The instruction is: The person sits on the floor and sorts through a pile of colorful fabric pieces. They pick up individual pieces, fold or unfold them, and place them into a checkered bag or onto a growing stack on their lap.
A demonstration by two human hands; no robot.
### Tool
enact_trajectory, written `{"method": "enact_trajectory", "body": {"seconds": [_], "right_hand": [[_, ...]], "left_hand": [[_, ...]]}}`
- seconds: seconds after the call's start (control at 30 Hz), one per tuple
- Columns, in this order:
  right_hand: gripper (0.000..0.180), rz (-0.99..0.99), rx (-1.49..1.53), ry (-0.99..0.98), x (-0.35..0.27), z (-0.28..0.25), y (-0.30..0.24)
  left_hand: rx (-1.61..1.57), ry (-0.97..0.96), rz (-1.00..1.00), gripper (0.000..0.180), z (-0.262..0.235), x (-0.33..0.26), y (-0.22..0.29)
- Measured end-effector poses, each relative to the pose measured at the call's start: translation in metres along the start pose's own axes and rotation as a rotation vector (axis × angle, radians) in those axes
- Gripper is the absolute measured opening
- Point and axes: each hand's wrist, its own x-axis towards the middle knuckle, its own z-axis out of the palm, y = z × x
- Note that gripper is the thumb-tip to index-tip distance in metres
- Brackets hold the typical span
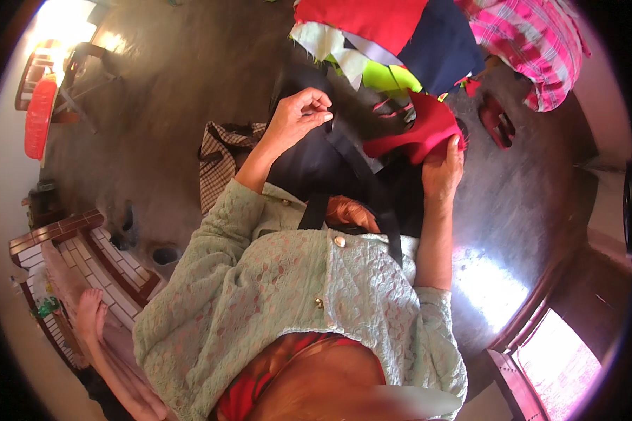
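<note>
My right hand (444,167) grips a red piece of cloth (428,119) by its right edge, thumb on top. The cloth hangs to the left of the hand, folded and pointed. My left hand (300,121) is raised left of it, thumb and fingertips pressed together in a pinch. Whatever is between those fingertips is too small to make out. Just below them a black strap (358,165) runs down toward my lap, over dark cloth (298,168). I cannot tell whether the left fingers touch the strap.
Ahead lie red fabric (365,21), navy fabric (439,49), white scraps (324,42) and yellow-green cloth (390,78). Pink plaid cloth (530,42) and a dark red looped object (497,123) are at right. Brown checked cloth (214,161) lies left. Another person's bare foot (91,309) rests on a tiled ledge.
</note>
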Motion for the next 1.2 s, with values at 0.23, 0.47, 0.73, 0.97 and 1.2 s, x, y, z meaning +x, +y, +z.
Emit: {"method": "enact_trajectory", "body": {"seconds": [0.23, 0.47, 0.73, 0.97, 1.2], "right_hand": [[0.032, -0.018, -0.098, -0.088, -0.003, 0.009, 0.001], [0.022, 0.136, -0.378, -0.205, 0.001, 0.053, -0.009], [0.03, -0.126, -0.183, -0.47, 0.051, 0.22, -0.044], [0.04, -0.045, -0.035, -0.415, 0.149, 0.178, -0.04], [0.035, 0.063, -0.264, 0.039, 0.179, 0.062, -0.011]], "left_hand": [[0.115, 0.104, 0.152, 0.013, 0.013, -0.002, -0.003], [0.123, 0.093, 0.203, 0.012, 0.012, -0.002, -0.002], [0.213, 0.166, 0.304, 0.012, 0.013, -0.003, 0.002], [0.183, 0.18, 0.281, 0.012, 0.008, -0.004, 0.0], [0.146, 0.183, 0.328, 0.012, 0.015, 0.001, -0.003]]}}
